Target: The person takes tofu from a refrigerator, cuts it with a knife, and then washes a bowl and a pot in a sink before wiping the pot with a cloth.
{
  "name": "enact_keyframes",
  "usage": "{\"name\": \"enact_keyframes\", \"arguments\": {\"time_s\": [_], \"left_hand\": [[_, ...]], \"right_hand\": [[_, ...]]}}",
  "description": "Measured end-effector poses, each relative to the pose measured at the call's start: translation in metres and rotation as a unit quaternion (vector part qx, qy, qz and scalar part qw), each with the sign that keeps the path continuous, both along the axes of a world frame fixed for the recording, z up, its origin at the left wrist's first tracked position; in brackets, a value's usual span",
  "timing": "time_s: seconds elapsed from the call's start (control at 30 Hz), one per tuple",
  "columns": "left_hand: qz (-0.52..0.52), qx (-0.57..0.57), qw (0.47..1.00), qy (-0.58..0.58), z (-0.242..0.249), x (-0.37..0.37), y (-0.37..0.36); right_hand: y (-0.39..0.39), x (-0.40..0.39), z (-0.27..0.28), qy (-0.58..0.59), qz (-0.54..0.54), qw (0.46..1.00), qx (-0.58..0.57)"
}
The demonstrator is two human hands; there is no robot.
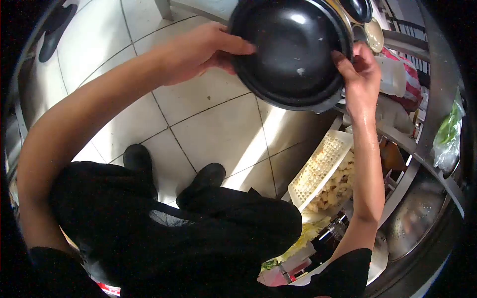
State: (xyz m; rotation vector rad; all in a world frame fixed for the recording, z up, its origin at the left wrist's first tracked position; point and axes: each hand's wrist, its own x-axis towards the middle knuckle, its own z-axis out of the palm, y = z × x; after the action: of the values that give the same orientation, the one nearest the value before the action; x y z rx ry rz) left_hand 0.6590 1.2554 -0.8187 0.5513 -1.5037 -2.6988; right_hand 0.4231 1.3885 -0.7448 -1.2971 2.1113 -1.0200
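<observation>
A wide, round black bowl point(293, 54) with a glossy inside is held out over the floor, tilted toward me. My left hand point(221, 47) grips its left rim, thumb over the edge and the other fingers underneath. On the opposite side my right hand point(361, 69) has its thumb inside the rim and its fingers around the outside. A few small light specks or reflections show on the bowl's inner surface. Beyond my right hand, another black bowl point(358, 9) shows at the top edge.
A white plastic basket point(318, 166) beside my right forearm holds pale, knobbly pieces. Leafy greens point(300, 241) lie below it. Along the right runs a metal rack point(437, 99), with a bag of green vegetables point(449, 131) and a perforated metal pan point(415, 221). White tiles point(208, 129) cover the floor.
</observation>
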Motion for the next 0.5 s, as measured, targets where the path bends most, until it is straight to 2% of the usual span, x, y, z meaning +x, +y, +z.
{"name": "enact_keyframes", "arguments": {"time_s": [0.07,0.13,0.17,0.2,0.23,0.27,0.3,0.37,0.4,0.47,0.5], "left_hand": [[0.072,0.001,0.996,-0.048,-0.023,0.000,0.001],[0.102,0.037,0.992,-0.062,-0.009,0.013,0.001],[0.135,0.074,0.984,-0.086,-0.001,0.023,0.000],[0.136,0.072,0.984,-0.087,0.000,0.033,-0.003],[0.096,-0.022,0.992,-0.081,0.002,0.043,-0.007],[0.056,-0.117,0.989,-0.076,0.005,0.053,-0.011],[0.059,-0.123,0.987,-0.083,0.009,0.063,-0.012],[0.151,-0.108,0.953,-0.238,0.020,0.083,-0.011],[0.154,-0.111,0.951,-0.243,0.029,0.094,-0.009],[0.234,-0.036,0.932,-0.273,0.053,0.113,-0.006],[0.221,-0.036,0.932,-0.285,0.065,0.121,-0.009]], "right_hand": [[-0.002,0.001,0.007,0.018,-0.010,0.999,0.041],[-0.011,-0.032,0.014,-0.074,-0.004,0.994,0.075],[-0.014,-0.089,-0.003,0.155,0.073,0.985,0.021],[-0.016,-0.132,-0.006,0.396,0.082,0.914,0.026],[-0.018,-0.193,-0.019,0.633,0.052,0.770,0.065],[-0.023,-0.223,-0.021,0.617,0.028,0.785,0.045],[-0.025,-0.271,-0.031,0.660,0.005,0.745,0.100],[-0.025,-0.367,-0.041,0.607,0.099,0.753,0.234],[-0.025,-0.413,-0.046,0.569,0.142,0.753,0.297],[-0.037,-0.396,-0.059,0.570,0.114,0.748,0.320],[-0.041,-0.377,-0.062,0.571,0.084,0.738,0.348]]}}
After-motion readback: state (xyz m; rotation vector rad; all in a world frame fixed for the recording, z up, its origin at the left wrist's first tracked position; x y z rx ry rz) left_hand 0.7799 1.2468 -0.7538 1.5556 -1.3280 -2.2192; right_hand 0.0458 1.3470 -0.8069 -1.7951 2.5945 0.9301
